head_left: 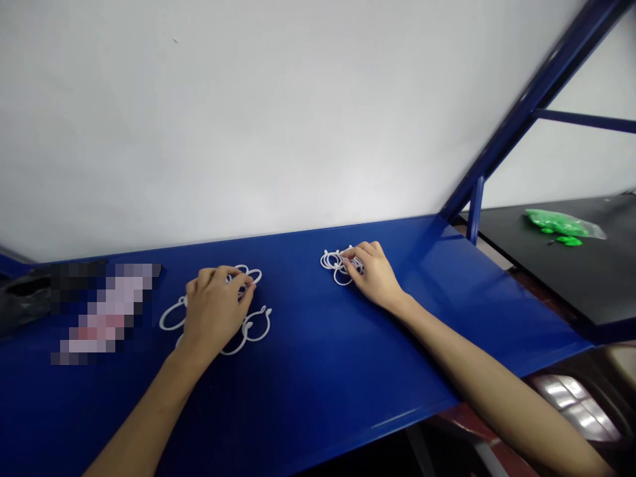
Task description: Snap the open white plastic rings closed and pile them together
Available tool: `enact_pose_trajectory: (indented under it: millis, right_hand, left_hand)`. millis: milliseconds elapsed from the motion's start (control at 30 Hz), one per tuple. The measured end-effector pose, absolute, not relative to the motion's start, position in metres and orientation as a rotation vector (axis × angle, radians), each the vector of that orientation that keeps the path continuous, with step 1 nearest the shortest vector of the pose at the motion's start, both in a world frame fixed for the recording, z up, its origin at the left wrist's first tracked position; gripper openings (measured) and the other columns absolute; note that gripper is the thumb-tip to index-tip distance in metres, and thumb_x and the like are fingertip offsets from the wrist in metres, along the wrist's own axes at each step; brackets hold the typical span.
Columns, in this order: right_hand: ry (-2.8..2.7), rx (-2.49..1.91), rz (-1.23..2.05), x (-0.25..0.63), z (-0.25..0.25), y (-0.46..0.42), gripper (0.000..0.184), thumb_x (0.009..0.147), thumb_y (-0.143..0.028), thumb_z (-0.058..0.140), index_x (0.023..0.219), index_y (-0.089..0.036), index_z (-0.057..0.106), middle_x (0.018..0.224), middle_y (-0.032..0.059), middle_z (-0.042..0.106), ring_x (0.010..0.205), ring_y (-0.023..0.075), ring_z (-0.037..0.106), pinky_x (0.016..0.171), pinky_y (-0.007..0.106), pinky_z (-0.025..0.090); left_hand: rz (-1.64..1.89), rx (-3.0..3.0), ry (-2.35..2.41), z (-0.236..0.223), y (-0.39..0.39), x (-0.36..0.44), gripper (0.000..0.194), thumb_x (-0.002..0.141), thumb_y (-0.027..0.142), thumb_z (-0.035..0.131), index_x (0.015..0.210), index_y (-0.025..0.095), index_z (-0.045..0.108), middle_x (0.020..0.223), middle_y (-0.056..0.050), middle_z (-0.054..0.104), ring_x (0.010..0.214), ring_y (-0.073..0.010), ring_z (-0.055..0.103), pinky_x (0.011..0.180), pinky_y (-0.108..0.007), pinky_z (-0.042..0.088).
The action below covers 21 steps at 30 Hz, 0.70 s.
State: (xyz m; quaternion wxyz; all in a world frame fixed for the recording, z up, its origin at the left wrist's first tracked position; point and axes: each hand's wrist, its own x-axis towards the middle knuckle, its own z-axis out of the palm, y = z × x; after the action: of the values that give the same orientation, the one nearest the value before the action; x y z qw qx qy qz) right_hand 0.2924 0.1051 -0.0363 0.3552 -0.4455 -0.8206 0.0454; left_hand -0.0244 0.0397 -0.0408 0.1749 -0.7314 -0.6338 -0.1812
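Note:
My left hand (213,315) is on the left side of the blue table, above a loose spread of white plastic rings (258,326) with small tabs. Its fingers curl down, thumb and forefinger closing on a ring; the palm hides part of the spread. One ring (173,317) pokes out to the left of this hand. Farther right, my right hand (373,273) reaches over a tighter pile of similar white rings (332,260). Thumb and forefinger pinch at the right side of the pile, where the fingers cover some rings.
The blue table (308,384) backs onto a white wall (298,119). At the left lie a dark bag (24,298) and a pixelated item (112,311). A blue metal frame (511,119) rises at the right. Beyond it, a bag of green pieces (561,222) rests on a black table (536,271).

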Motion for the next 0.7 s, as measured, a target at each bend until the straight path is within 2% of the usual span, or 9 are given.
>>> enact_pose_trajectory:
  millis: [167,300,400,467,533,700]
  right_hand:
    - [-2.11,-1.083,0.098,0.289,-0.024,0.092,0.012,0.098,-0.021,0.056,0.102,-0.019,0.067,0.099,0.0097,0.068,0.092,0.0259,0.053,0.086,0.045,0.049]
    - [-2.119,-0.997,0.144,0.281,-0.014,0.073,0.013,0.099,-0.022,0.055,0.103,-0.019,0.067,0.098,0.0088,0.068,0.093,0.0248,0.055,0.085,0.043,0.049]
    - [-2.147,-0.896,0.398,0.272,-0.011,0.056,0.014,0.099,-0.025,0.057,0.109,-0.019,0.064,0.099,0.0068,0.069,0.09,0.0207,0.06,0.084,0.039,0.051]
    - [-2.121,-0.886,0.687,0.264,-0.012,0.048,0.023,0.099,-0.03,0.058,0.119,-0.018,0.06,0.096,0.0047,0.069,0.081,0.0165,0.063,0.076,0.033,0.053]
    - [-2.063,-0.899,0.926,0.258,-0.016,0.042,0.029,0.099,-0.032,0.058,0.124,-0.018,0.056,0.09,0.0019,0.068,0.072,0.0135,0.063,0.068,0.028,0.053]
    - [-1.963,-0.886,1.09,0.251,-0.026,0.041,0.019,0.101,-0.029,0.053,0.116,-0.019,0.055,0.076,-0.0031,0.062,0.065,0.0112,0.063,0.065,0.025,0.053]
  left_hand:
    - [-0.785,-2.05,-1.914,-0.032,0.037,-0.019,0.021,0.091,0.038,0.057,0.089,0.025,0.073,0.105,-0.01,0.069,0.102,-0.0345,0.054,0.08,-0.048,0.043]
    - [-0.912,-2.06,-1.815,-0.02,0.03,-0.007,0.021,0.094,0.037,0.056,0.091,0.022,0.072,0.098,-0.009,0.067,0.094,-0.0299,0.055,0.079,-0.045,0.044]
    - [-0.995,-2.185,-1.576,-0.015,0.019,0.01,0.017,0.095,0.031,0.059,0.094,0.022,0.072,0.095,-0.007,0.065,0.089,-0.0243,0.055,0.083,-0.041,0.047]
    - [-0.975,-2.31,-1.388,-0.016,0.011,0.022,0.013,0.094,0.026,0.061,0.097,0.024,0.073,0.095,-0.005,0.066,0.091,-0.0219,0.055,0.086,-0.038,0.048]
    - [-0.921,-2.423,-1.231,-0.018,0.005,0.032,0.017,0.094,0.019,0.06,0.098,0.028,0.074,0.097,-0.004,0.067,0.094,-0.0205,0.056,0.087,-0.035,0.048]
    - [-0.914,-2.498,-1.159,-0.025,-0.003,0.043,0.022,0.095,0.015,0.058,0.099,0.029,0.074,0.101,-0.003,0.067,0.096,-0.0185,0.058,0.086,-0.03,0.05]
